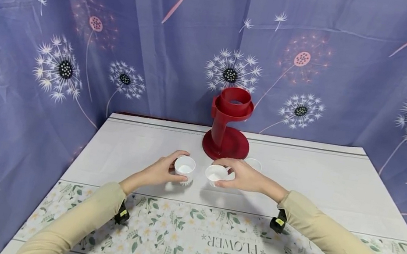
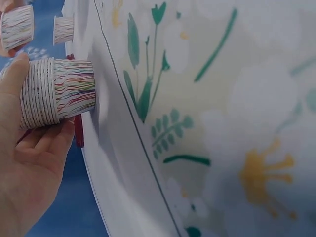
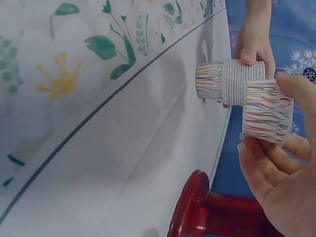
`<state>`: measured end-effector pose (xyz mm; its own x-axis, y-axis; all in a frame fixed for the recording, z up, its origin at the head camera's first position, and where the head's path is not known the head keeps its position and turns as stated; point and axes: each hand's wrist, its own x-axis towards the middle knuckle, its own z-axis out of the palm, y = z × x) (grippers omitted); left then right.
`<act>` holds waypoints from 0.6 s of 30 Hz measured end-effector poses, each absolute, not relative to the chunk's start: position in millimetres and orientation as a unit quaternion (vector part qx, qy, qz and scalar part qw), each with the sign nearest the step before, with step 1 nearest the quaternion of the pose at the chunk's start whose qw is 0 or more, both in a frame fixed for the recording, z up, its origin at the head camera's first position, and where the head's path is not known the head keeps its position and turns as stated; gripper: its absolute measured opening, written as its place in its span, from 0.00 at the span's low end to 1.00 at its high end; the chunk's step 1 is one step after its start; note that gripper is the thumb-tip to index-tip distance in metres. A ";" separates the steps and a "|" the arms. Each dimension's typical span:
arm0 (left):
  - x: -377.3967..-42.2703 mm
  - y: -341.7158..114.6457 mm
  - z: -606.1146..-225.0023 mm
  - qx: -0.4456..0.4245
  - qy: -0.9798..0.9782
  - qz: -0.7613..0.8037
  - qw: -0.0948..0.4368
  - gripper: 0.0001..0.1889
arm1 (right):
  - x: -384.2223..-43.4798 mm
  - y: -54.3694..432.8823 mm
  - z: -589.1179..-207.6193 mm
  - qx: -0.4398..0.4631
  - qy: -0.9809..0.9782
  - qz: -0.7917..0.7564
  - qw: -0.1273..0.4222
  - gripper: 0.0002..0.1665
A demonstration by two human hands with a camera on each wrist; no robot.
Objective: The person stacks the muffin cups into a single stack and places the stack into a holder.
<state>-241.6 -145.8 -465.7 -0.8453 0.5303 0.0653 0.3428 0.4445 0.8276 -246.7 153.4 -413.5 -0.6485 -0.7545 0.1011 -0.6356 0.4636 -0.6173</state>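
Note:
My left hand [image 1: 161,170] grips a stack of nested paper baking cups [image 2: 74,91], thumb on one side and fingers on the other. The stack has white rims and thin wavy coloured lines, and its base is close to the tabletop. My right hand [image 1: 245,178] pinches a single matching baking cup [image 3: 267,112] between thumb and fingers, mouth up, raised off the table just right of the stack. Another baking cup [image 1: 255,164] stands on the table behind my right hand, partly hidden by it in the head view.
A red stand [image 1: 219,132] with a round base and a ring-shaped top rises behind the hands, near the table's back edge. Across the front of the white table [image 1: 137,143] runs a floral printed band. Purple dandelion curtains [image 1: 183,52] enclose the back and sides.

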 end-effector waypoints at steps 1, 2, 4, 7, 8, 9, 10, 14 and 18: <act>-241.8 -145.7 -466.0 0.262 0.843 0.460 0.101 0.40 | -247.0 152.6 -413.0 -0.410 0.850 -0.318 0.091 0.30; -242.0 -145.6 -466.5 0.265 0.841 0.461 0.100 0.39 | -247.6 151.8 -412.8 -0.411 0.850 -0.318 0.089 0.30; -242.4 -145.8 -467.6 0.271 0.839 0.462 0.098 0.38 | -248.4 150.0 -411.9 -0.414 0.849 -0.318 0.084 0.30; -242.9 -146.0 -468.7 0.275 0.837 0.463 0.097 0.37 | -249.2 148.0 -410.9 -0.415 0.849 -0.317 0.081 0.31; -243.0 -146.0 -468.8 0.274 0.837 0.463 0.097 0.37 | -249.3 147.4 -410.4 -0.416 0.848 -0.317 0.081 0.31; -243.1 -145.8 -468.6 0.274 0.838 0.462 0.097 0.37 | -249.5 146.9 -410.4 -0.416 0.848 -0.318 0.082 0.31; -243.1 -145.6 -468.4 0.273 0.838 0.462 0.098 0.37 | -249.8 146.7 -410.5 -0.415 0.849 -0.317 0.082 0.31; -242.6 -145.1 -466.7 0.266 0.841 0.460 0.100 0.35 | -250.6 145.5 -410.9 -0.414 0.847 -0.323 0.086 0.32; -233.6 -142.3 -451.1 0.263 0.841 0.461 0.106 0.34 | -251.9 145.2 -413.0 -0.415 0.846 -0.325 0.087 0.31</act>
